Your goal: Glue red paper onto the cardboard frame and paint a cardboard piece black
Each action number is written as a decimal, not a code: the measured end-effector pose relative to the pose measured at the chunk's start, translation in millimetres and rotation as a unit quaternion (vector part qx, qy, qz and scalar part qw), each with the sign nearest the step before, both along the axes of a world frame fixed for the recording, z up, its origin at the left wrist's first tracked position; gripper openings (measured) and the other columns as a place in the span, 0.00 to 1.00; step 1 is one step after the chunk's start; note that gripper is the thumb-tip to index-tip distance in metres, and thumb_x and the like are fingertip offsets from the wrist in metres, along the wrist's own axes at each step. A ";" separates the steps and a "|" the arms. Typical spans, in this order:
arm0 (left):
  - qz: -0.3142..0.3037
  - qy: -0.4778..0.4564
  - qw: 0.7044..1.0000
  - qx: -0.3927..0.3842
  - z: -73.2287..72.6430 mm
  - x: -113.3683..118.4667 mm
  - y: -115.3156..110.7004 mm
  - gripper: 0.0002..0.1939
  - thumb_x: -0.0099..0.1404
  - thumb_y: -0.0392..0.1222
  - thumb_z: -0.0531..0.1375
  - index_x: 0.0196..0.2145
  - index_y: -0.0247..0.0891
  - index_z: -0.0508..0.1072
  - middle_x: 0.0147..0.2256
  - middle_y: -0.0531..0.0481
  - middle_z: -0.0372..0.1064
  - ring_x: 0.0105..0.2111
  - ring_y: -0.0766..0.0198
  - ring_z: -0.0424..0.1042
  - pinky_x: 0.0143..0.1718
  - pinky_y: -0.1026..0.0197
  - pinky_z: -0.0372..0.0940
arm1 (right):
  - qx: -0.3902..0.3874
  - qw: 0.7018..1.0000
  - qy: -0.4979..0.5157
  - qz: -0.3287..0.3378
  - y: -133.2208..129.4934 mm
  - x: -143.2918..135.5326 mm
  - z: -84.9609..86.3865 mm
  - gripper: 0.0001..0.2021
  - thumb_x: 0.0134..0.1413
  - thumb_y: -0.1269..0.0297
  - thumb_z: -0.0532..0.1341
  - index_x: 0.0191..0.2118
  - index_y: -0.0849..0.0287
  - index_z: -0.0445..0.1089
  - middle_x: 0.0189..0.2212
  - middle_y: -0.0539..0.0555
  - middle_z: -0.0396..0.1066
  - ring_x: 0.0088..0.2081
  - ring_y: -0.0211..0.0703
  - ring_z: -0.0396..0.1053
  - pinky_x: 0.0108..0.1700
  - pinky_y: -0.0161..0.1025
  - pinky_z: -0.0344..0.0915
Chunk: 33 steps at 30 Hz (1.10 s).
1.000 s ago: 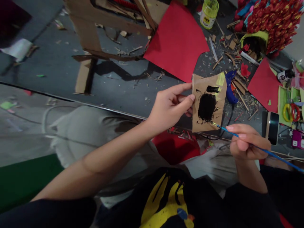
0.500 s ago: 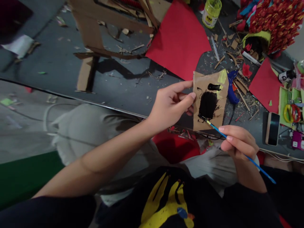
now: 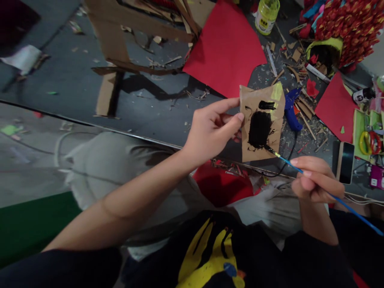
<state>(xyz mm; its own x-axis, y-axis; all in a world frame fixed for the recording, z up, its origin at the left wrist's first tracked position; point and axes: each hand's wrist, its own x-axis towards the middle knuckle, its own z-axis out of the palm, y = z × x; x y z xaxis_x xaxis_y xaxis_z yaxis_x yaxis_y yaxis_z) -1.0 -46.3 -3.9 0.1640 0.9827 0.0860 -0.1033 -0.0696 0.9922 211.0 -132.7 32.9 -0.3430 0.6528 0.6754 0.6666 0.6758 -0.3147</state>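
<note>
Between the thumb and fingers of my left hand (image 3: 214, 128) is the left edge of a small piece of cardboard (image 3: 274, 138). It carries a large patch of black paint (image 3: 259, 129), a short black stroke above it and yellow-green streaks at its upper right. My right hand (image 3: 318, 180) pinches a thin blue paintbrush (image 3: 289, 163). The brush's dark tip meets the cardboard at the lower right corner of the black patch. Just right of the cardboard lies a blue glue gun (image 3: 292, 110) with a dark cord.
Red sheets (image 3: 225, 48) lie on the dark table (image 3: 156, 108) among cardboard scraps. A yellow paint jar (image 3: 266, 17) stands at the back. To the right are a phone (image 3: 345, 163), scissors (image 3: 369, 143) and a marker (image 3: 317, 73). A cardboard frame (image 3: 144, 26) sits at the upper left.
My right hand has moved right with the paintbrush, whose tip has gone from the patch's lower left to its lower right corner. The cardboard and my left hand have shifted slightly left and up.
</note>
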 end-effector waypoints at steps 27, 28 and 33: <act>-0.010 -0.002 1.000 -0.027 4.4 0.1 -2.6 0.14 0.60 0.40 0.59 0.44 0.36 0.74 0.20 0.56 0.70 0.17 0.69 0.69 0.19 0.68 0.69 | 0.044 0.996 0.057 0.057 11.2 -17.9 -7.6 0.04 0.55 0.66 0.60 0.32 0.60 0.65 0.30 0.53 0.75 0.32 0.37 0.75 0.29 0.34 0.75; -0.011 -0.001 1.000 -0.027 4.2 -0.1 -2.2 0.14 0.61 0.40 0.59 0.44 0.36 0.73 0.20 0.56 0.70 0.17 0.69 0.69 0.19 0.68 0.69 | 0.042 0.996 0.065 0.050 11.0 -17.3 -7.7 0.04 0.55 0.66 0.60 0.32 0.60 0.65 0.30 0.53 0.75 0.31 0.37 0.75 0.29 0.34 0.74; -0.016 0.004 0.999 -0.030 2.7 -1.6 -0.6 0.14 0.61 0.42 0.59 0.45 0.37 0.73 0.20 0.56 0.70 0.17 0.68 0.70 0.19 0.67 0.70 | 0.023 0.997 0.070 0.013 11.0 -13.6 -6.9 0.04 0.56 0.63 0.59 0.33 0.57 0.65 0.29 0.50 0.75 0.30 0.37 0.74 0.28 0.35 0.74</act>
